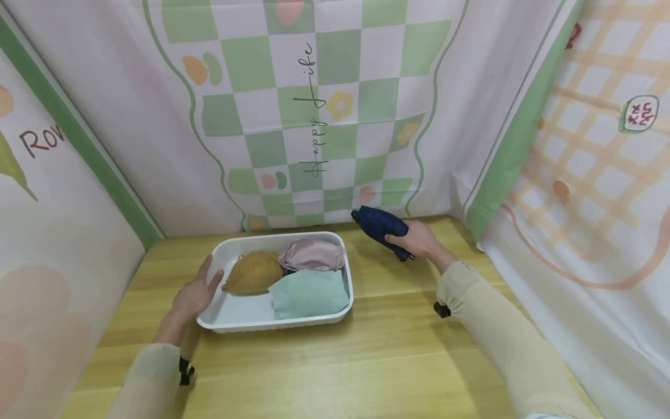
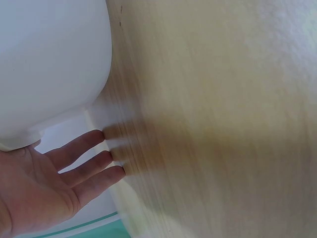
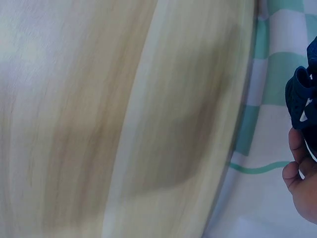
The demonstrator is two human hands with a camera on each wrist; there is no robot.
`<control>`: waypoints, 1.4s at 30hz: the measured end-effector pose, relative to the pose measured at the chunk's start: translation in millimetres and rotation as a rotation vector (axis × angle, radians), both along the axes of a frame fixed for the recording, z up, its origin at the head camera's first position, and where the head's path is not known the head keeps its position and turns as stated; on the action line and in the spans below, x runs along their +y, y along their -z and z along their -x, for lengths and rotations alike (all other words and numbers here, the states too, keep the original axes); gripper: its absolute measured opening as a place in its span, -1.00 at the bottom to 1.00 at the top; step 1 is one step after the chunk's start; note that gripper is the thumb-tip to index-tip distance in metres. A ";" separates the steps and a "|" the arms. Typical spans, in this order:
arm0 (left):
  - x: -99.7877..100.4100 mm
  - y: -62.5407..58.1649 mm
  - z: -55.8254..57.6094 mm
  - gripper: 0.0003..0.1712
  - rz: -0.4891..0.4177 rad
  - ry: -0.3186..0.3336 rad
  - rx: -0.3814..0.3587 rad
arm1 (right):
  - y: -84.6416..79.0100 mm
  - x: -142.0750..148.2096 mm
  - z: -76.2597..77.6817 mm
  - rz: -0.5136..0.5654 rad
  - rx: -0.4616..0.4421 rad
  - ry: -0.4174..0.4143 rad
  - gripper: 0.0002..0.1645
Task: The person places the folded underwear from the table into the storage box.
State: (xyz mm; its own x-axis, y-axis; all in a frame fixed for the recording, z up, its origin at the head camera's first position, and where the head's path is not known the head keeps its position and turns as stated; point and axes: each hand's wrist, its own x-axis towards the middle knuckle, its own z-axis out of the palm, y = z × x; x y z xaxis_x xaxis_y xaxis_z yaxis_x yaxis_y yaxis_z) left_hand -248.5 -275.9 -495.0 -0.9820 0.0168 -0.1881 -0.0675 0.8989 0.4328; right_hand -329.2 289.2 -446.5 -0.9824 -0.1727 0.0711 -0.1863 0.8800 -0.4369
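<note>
A white tray (image 1: 235, 314) stands on the wooden table. In it lie a mustard-yellow cloth face mask (image 1: 253, 273) at the left, a pink one (image 1: 314, 256) at the back right and a mint-green cloth piece (image 1: 310, 294) at the front right. My left hand (image 1: 195, 298) rests at the tray's left rim, thumb over the inside; three straight fingers (image 2: 81, 151) reach down outside it to the table in the left wrist view. Right of the tray, my right hand (image 1: 421, 240) grips a navy-blue cloth face mask (image 1: 381, 226) with small end loops, raised above the table. The right wrist view crops that hand.
A checked green-and-white curtain (image 1: 335, 116) hangs along the table's back edge. Further curtains (image 1: 591, 192) close in the right side, and another printed cloth (image 1: 57, 233) the left. The wooden tabletop (image 1: 324, 372) stretches out in front of the tray.
</note>
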 end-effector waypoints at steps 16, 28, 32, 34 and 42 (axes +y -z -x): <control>0.5 -2.5 -0.9 -0.06 -0.003 0.001 0.006 | -19.2 -24.4 -3.0 -0.003 0.014 -0.029 -0.08; 0.5 -2.4 -1.7 -0.06 -0.002 0.003 0.007 | -31.2 -47.0 -3.5 0.019 0.061 -0.090 -0.27; 0.2 -3.0 -1.4 -0.06 -0.009 0.002 -0.008 | -35.5 -54.7 -4.4 0.001 0.065 -0.109 -0.28; 0.0 -3.2 -1.4 -0.06 -0.010 0.002 -0.013 | -37.6 -58.2 -5.0 -0.004 0.061 -0.118 -0.28; 0.1 -2.5 -2.7 -0.06 -0.012 0.002 -0.013 | -45.2 -71.4 -8.1 0.000 0.035 -0.146 -0.25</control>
State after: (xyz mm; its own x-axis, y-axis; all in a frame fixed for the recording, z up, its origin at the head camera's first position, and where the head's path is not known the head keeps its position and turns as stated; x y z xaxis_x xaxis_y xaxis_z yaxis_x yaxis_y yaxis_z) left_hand -245.8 -275.7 -492.4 -0.9795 0.0210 -0.2005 -0.0715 0.8937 0.4429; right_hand -321.2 217.9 -401.3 -0.9438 -0.3132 0.1053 -0.3273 0.8424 -0.4280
